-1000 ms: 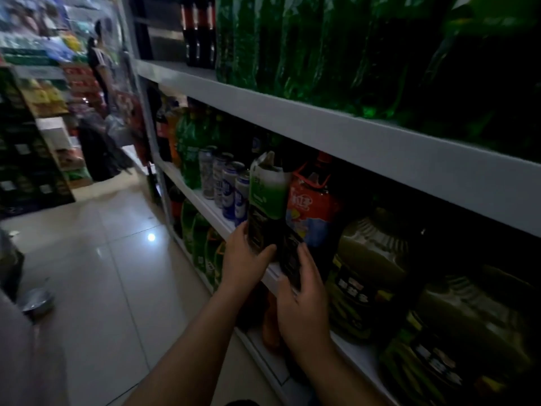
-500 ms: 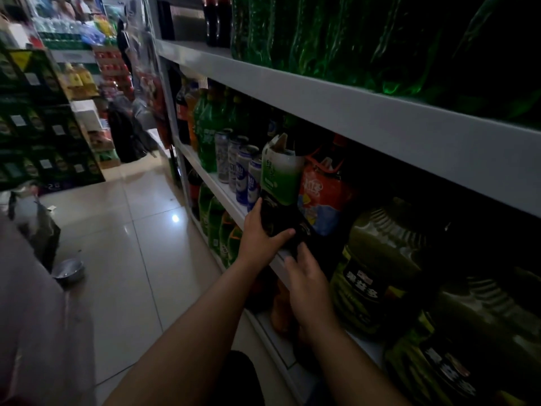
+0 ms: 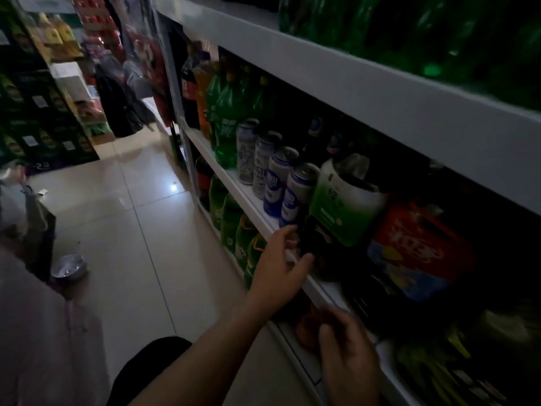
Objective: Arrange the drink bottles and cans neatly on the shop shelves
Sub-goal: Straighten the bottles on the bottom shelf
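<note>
Release: my right hand (image 3: 348, 356) has left the red-label bottle (image 3: 415, 247), loose and empty below it, my left hand (image 3: 281, 265) still grips the green-label bottle (image 3: 342, 212) beside it, probably final nudging.

On the middle shelf (image 3: 234, 186), far bottles (image 3: 225, 112) stand at the left end. Next come four cans (image 3: 281, 183) in a row along the front, the big bottle (image 3: 342, 206) just right of the last can, and the next bottle (image 3: 415, 253) on its right. The left hand (image 3: 281, 271) holds the big bottle's base at the shelf lip; the right hand (image 3: 348, 356) is lower and nearer, just below the lip. Top bottles (image 3: 409, 30) stand on the upper shelf (image 3: 351, 83) overhead, low bottles (image 3: 231, 221) beneath.
</note>
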Available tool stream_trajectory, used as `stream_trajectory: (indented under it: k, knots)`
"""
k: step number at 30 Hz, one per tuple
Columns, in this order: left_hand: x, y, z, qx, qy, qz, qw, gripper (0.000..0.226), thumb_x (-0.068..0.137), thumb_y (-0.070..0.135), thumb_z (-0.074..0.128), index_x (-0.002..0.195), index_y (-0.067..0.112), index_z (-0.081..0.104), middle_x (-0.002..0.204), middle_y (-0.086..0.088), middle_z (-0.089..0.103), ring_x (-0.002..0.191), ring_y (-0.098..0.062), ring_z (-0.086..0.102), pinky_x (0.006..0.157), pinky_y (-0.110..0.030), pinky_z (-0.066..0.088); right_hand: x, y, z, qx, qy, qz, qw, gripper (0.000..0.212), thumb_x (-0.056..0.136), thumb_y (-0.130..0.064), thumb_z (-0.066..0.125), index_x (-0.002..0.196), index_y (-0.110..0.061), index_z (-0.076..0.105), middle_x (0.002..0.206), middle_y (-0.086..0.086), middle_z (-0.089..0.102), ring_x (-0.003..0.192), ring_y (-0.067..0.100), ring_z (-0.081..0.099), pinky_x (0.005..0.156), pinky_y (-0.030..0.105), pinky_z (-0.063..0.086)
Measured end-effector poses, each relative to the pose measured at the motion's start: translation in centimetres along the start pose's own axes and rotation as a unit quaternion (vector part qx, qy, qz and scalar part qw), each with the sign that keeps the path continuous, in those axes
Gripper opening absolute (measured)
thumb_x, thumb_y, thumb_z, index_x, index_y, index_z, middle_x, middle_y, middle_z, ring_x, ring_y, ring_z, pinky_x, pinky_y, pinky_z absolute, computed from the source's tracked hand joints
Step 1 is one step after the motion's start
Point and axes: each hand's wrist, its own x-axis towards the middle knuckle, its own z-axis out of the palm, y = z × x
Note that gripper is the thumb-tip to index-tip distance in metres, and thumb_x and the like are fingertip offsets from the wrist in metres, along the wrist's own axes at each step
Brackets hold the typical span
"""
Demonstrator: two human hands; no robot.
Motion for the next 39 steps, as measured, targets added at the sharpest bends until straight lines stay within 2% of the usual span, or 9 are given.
stream_trajectory:
  k: [3,6,10,15,19,25,30,35,39]
  knots:
    - [2.8,-4.1,-4.0,0.017,0.032,-0.081,0.996,0.017,0.088,0.024,0.055,0.101,0.035,0.058,0.100,0.019,0.062,0.090,0.008,0.058,0.070,-0.008,0.045,2.1,0.9,4.1,-0.071,-0.113,0.038,0.990,0.036,0.084,-0.007,0.066,0.090,-0.042,0.065,0.103,-0.011,0.067,0.095,-0.005,0.060,0.079,0.008,0.045]
    - [6.0,-8.6,-7.4,0.044,0.029,-0.195,0.979,0.021,0.087,0.015,0.053,0.090,0.035,0.059,0.096,0.010,0.066,0.082,0.000,0.060,0.066,-0.018,0.047,5.2,3.2,7.5,-0.127,-0.185,0.117,0.968,0.028,0.086,-0.010,0.063,0.093,-0.037,0.064,0.108,-0.011,0.065,0.099,-0.001,0.059,0.080,0.005,0.041]
    - [9.0,-14.2,-8.9,0.154,-0.037,-0.250,0.955,0.016,0.084,0.022,0.055,0.092,0.027,0.068,0.086,0.007,0.065,0.073,-0.005,0.059,0.052,-0.018,0.040,7.9,7.2,10.0,-0.166,-0.175,0.205,0.948,0.034,0.089,-0.019,0.058,0.123,-0.021,0.059,0.126,0.000,0.060,0.117,0.016,0.052,0.102,0.030,0.039]
    - [10.6,-17.6,-6.8,0.140,-0.110,-0.283,0.943,0.013,0.075,0.027,0.062,0.082,0.018,0.068,0.085,-0.002,0.067,0.075,-0.014,0.062,0.055,-0.022,0.047,8.1,10.5,11.0,-0.215,-0.073,0.149,0.962,0.037,0.089,-0.021,0.058,0.119,0.001,0.057,0.122,0.015,0.060,0.117,0.026,0.053,0.105,0.039,0.037]
    - [10.2,-18.5,-4.6,0.060,-0.124,-0.231,0.963,0.056,0.068,0.039,0.067,0.121,0.022,0.059,0.109,0.005,0.062,0.097,-0.016,0.061,0.086,-0.032,0.052,8.0,11.3,12.6,-0.236,-0.020,0.148,0.960,0.062,0.086,-0.033,0.063,0.137,-0.006,0.045,0.137,0.013,0.051,0.128,0.026,0.046,0.107,0.037,0.037]
    - [9.0,-20.4,-4.3,0.128,-0.179,-0.036,0.975,0.086,0.072,0.030,0.074,0.146,0.023,0.031,0.139,-0.002,0.047,0.127,-0.020,0.045,0.104,-0.033,0.039,10.1,11.7,15.6,-0.231,0.015,0.166,0.958,0.080,0.077,-0.053,0.069,0.139,-0.010,0.041,0.138,0.010,0.051,0.126,0.026,0.048,0.099,0.023,0.030]
    - [8.7,-21.7,-5.2,0.109,-0.188,-0.007,0.976,0.086,0.079,0.023,0.072,0.150,0.016,0.024,0.147,-0.007,0.039,0.135,-0.021,0.036,0.112,-0.040,0.033,12.2,11.9,17.0,-0.242,0.000,0.193,0.951,0.101,0.062,-0.069,0.070,0.140,-0.011,0.043,0.142,0.008,0.047,0.129,0.026,0.046,0.108,0.039,0.036]
    - [9.5,-22.8,-5.7,0.159,-0.200,-0.026,0.966,0.084,0.084,0.032,0.069,0.150,0.013,0.022,0.149,-0.010,0.035,0.137,-0.023,0.034,0.112,-0.040,0.032,13.2,11.7,16.6,-0.190,-0.004,0.236,0.953,0.072,0.071,-0.037,0.080,0.130,-0.007,0.053,0.131,0.010,0.057,0.116,0.026,0.056,0.091,0.027,0.042]
    - [9.9,-23.2,-5.9,0.153,-0.222,-0.009,0.963,0.087,0.082,0.034,0.071,0.150,0.015,0.021,0.150,-0.009,0.035,0.136,-0.022,0.035,0.111,-0.038,0.033,13.1,11.3,16.0,-0.150,-0.024,0.257,0.954,0.062,0.074,-0.020,0.080,0.129,-0.007,0.055,0.129,0.012,0.058,0.112,0.027,0.058,0.096,0.034,0.046]
